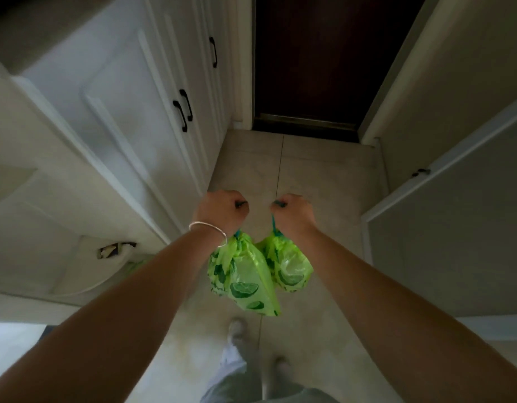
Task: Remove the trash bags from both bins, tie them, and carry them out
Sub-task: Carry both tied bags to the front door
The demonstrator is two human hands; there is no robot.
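Observation:
Two bright green trash bags with a lime print hang in front of me, both drawn closed at the neck by teal drawstrings. My left hand (221, 212), a silver bangle on its wrist, is shut on the drawstring of the larger left bag (242, 279). My right hand (293, 212) is shut on the drawstring of the smaller right bag (289, 264). The two bags touch each other and hang above the tiled floor (309, 170). Both arms are stretched forward at about waist height.
A dark brown door (318, 59) stands shut straight ahead at the end of a narrow hallway. White cabinets with black handles (181, 109) line the left side. A pale door panel (455, 228) stands on the right. My feet (237, 330) are on the tiles below.

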